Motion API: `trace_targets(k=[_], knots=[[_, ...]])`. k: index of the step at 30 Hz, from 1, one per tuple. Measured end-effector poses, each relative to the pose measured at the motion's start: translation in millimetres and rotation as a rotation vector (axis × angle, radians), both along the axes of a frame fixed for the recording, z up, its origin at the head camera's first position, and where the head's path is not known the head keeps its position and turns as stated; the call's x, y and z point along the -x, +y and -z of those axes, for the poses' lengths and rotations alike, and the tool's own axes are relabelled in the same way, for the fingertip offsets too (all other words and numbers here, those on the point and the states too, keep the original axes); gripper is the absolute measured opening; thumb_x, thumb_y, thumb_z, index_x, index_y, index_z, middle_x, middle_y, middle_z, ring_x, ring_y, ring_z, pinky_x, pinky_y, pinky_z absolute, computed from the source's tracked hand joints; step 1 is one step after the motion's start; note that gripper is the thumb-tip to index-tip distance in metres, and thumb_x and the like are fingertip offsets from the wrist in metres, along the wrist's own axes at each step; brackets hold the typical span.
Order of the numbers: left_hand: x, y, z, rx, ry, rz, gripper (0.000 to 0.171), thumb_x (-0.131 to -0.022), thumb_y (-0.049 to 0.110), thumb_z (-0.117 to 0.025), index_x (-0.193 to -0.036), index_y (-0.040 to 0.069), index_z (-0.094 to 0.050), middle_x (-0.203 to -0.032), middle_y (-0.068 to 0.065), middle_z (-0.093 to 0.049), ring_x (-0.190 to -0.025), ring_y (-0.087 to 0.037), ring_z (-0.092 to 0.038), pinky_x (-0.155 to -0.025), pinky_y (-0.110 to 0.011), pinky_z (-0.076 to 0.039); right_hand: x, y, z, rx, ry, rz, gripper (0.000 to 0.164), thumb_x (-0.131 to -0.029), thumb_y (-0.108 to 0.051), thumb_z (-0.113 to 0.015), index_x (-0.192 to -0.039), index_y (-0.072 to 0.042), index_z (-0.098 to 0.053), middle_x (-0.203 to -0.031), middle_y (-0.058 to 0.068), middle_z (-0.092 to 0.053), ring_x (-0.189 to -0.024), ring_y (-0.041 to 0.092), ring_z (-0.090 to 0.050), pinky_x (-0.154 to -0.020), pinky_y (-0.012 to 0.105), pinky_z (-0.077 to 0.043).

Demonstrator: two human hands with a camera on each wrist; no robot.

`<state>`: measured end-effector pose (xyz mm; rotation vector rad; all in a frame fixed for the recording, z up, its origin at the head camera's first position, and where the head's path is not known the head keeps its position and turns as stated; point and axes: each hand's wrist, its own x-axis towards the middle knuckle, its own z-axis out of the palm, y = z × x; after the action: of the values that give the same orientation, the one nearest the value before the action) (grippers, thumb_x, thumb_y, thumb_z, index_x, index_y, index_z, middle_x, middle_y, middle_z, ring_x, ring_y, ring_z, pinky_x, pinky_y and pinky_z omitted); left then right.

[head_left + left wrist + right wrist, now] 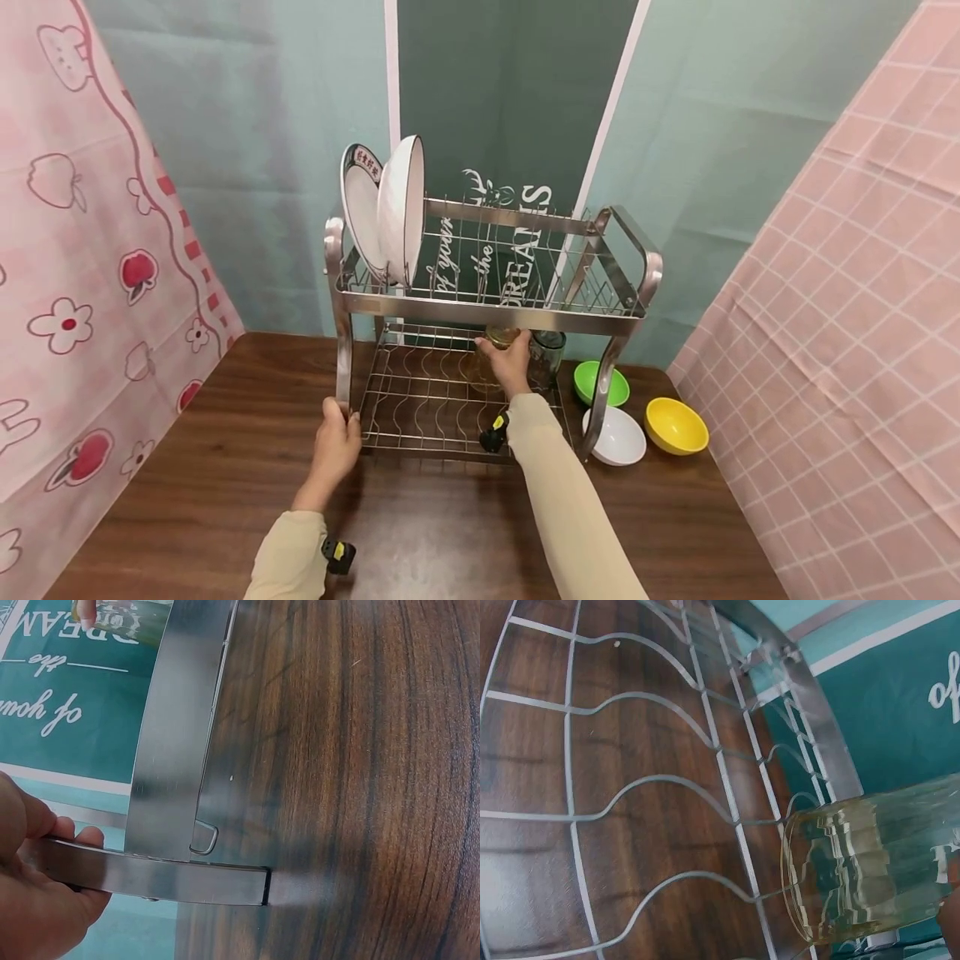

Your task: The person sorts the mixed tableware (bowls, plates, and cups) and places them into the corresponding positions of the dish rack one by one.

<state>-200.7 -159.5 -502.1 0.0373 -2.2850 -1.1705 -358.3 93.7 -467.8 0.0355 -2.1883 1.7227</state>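
A two-tier metal dish rack (487, 313) stands on the wooden table. Fingers and thumb of my left hand (335, 446) grip its front left leg (172, 880) low down, as the left wrist view also shows. On the lower tier, my right hand (512, 364) holds a yellowish clear glass (870, 859) between thumb and fingers; the hand partly covers it in the head view. In the right wrist view the glass lies sideways in frame, its rim close to the wavy wires (660, 780). A second, darker glass (550, 354) is just right of that hand.
On the upper tier, a patterned plate (362, 200) and a white bowl (397, 208) stand on edge at the left. Right of the rack are a green bowl (611, 383), a white bowl (621, 437) and a yellow bowl (677, 425). Curtains (840, 292) hang around the table.
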Motion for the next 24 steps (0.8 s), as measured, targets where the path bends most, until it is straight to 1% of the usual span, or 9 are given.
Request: trace_targets(k=[2,4,7,13,19,22,24], knots=[[0.5,0.4,-0.5,0.001,-0.003,0.004,0.018,-0.086,-0.007,-0.05,-0.097,-0.001,-0.037,-0.078,-0.019,-0.055,-0.064,-0.035,-0.051,-0.059,-0.048,-0.04,0.1,0.4,2.1,-0.015,-0.006,0.0,0.076,-0.074,-0.016,-0.079,-0.132,-0.003,-0.031,-0.121,0.021,-0.048,-0.113,0.033,-0.047,-0.093,0.047,-0.038],[0.8,0.8,-0.8,0.0,-0.004,0.003,0.018,-0.086,-0.008,-0.05,-0.096,-0.001,-0.037,-0.079,-0.019,-0.055,-0.065,-0.036,-0.051,-0.06,-0.049,-0.04,0.3,0.5,3.2,-0.047,-0.015,-0.001,0.074,-0.073,-0.018,-0.08,-0.129,-0.003,-0.033,-0.119,0.02,-0.049,-0.111,0.033,-0.048,-0.092,0.046,-0.038],[1.4,1.2,-0.5,-0.005,-0.004,-0.002,0.018,-0.086,-0.007,-0.05,-0.097,-0.001,-0.037,-0.08,-0.02,-0.055,-0.065,-0.036,-0.051,-0.061,-0.049,-0.04,1.7,0.5,3.8,-0.082,-0.023,0.0,0.076,-0.071,-0.022,-0.081,-0.128,-0.003,-0.035,-0.118,0.02,-0.051,-0.11,0.033,-0.049,-0.092,0.046,-0.039],[2.0,0.8,-0.3,-0.019,-0.024,-0.004,0.018,-0.087,-0.006,-0.05,-0.097,-0.001,-0.036,-0.081,-0.021,-0.055,-0.067,-0.037,-0.052,-0.062,-0.05,-0.04,3.9,1.4,5.9,-0.134,-0.048,0.042,0.08,-0.067,-0.031,-0.084,-0.128,-0.004,-0.041,-0.116,0.016,-0.054,-0.107,0.03,-0.052,-0.088,0.045,-0.042],[1.5,-0.9,-1.5,-0.041,-0.065,-0.013,0.017,-0.088,-0.005,-0.05,-0.098,-0.001,-0.036,-0.083,-0.022,-0.056,-0.069,-0.038,-0.052,-0.064,-0.051,-0.04,4.3,0.5,6.4,-0.132,-0.046,0.012,0.084,-0.066,-0.034,-0.084,-0.131,-0.004,-0.039,-0.119,0.015,-0.053,-0.109,0.028,-0.051,-0.089,0.043,-0.042],[1.1,-0.2,-2.4,-0.045,-0.079,-0.006,0.017,-0.088,-0.004,-0.049,-0.099,-0.001,-0.037,-0.084,-0.022,-0.056,-0.07,-0.038,-0.052,-0.065,-0.05,-0.04,2.3,0.4,4.6,-0.109,-0.058,-0.003,0.087,-0.067,-0.034,-0.084,-0.133,-0.005,-0.036,-0.122,0.016,-0.051,-0.112,0.028,-0.049,-0.092,0.043,-0.04],[1.3,0.5,-3.2,-0.048,-0.084,-0.002,0.017,-0.088,-0.004,-0.049,-0.099,-0.001,-0.037,-0.084,-0.022,-0.056,-0.071,-0.038,-0.052,-0.065,-0.05,-0.04,1.3,0.6,2.5,-0.086,-0.073,-0.023,0.09,-0.067,-0.037,-0.083,-0.135,-0.006,-0.033,-0.124,0.016,-0.048,-0.114,0.028,-0.047,-0.093,0.043,-0.039]])
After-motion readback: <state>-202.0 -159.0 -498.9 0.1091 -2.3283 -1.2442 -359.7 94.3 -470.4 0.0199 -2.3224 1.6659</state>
